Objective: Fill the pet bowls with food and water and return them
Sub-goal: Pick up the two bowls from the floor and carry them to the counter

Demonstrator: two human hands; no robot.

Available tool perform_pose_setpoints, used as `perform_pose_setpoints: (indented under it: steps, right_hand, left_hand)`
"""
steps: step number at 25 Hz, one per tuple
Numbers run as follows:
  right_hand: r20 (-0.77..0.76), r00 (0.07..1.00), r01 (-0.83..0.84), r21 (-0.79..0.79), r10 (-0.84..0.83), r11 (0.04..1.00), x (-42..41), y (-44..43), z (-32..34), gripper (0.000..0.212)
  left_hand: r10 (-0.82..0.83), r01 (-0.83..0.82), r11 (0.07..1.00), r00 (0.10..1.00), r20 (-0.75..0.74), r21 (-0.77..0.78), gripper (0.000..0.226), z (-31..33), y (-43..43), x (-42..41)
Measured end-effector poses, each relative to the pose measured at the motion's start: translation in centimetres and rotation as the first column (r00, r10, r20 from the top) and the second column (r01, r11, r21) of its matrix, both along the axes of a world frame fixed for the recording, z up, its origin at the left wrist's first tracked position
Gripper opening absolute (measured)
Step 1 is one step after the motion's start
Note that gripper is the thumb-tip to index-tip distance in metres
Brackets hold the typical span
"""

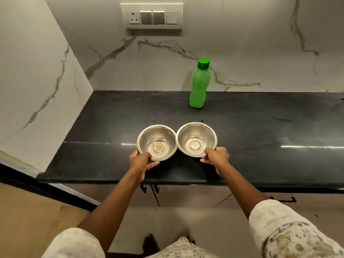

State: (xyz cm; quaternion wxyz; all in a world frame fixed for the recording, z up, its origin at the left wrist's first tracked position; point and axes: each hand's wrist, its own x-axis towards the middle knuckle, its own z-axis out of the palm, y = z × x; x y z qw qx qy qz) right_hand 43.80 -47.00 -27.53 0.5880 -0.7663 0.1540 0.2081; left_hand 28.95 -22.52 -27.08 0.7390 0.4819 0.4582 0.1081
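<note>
Left hand [140, 162] grips left steel bowl [157, 142], right hand [216, 156] right bowl [196, 139]; rims touching over black counter [260, 131]; green bottle [199, 84] upright behind.

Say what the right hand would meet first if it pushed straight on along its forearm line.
The right hand already grips the right round steel bowl. Beyond that the black stone counter looks free up to the marble wall; depth is uncertain.

We see two bowls [157, 142] of shiny, lightly scuffed steel on a polished black stone counter [260, 131] that glints under the light. The green bottle [198, 86] looks like smooth, translucent plastic. The wall [242, 43] is veined, marble-look tile with a soft sheen.
</note>
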Motion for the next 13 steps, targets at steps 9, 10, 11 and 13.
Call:
perform_pose_setpoints:
  steps: [9, 10, 11, 13]
  right_hand:
    - [-0.061, 0.995, 0.081, 0.021, -0.08, 0.996, 1.8, 3.1, -0.6, 0.028]
    - [-0.067, 0.994, 0.092, 0.024, -0.09, 0.995, 1.8, 3.3, -0.6, 0.029]
    - [-0.074, 0.993, 0.097, 0.026, -0.095, 0.995, 1.8, 3.4, -0.6, 0.029]
    - [-0.09, 0.991, 0.105, 0.021, -0.102, 0.994, 1.7, 3.6, -0.6, 0.031]
  left_hand:
    - [0.03, -0.03, 1.0, 0.999, -0.02, -0.004, 0.051, -0.5, 3.4, 2.0]
    - [0.038, -0.038, 0.999, 0.999, -0.024, -0.004, 0.051, -0.6, 3.7, 2.1]
    - [0.05, -0.05, 0.999, 0.998, -0.027, -0.003, 0.051, -0.8, 4.1, 2.2]
    - [0.067, -0.068, 0.998, 0.997, -0.028, -0.008, 0.052, -1.1, 4.4, 2.3]
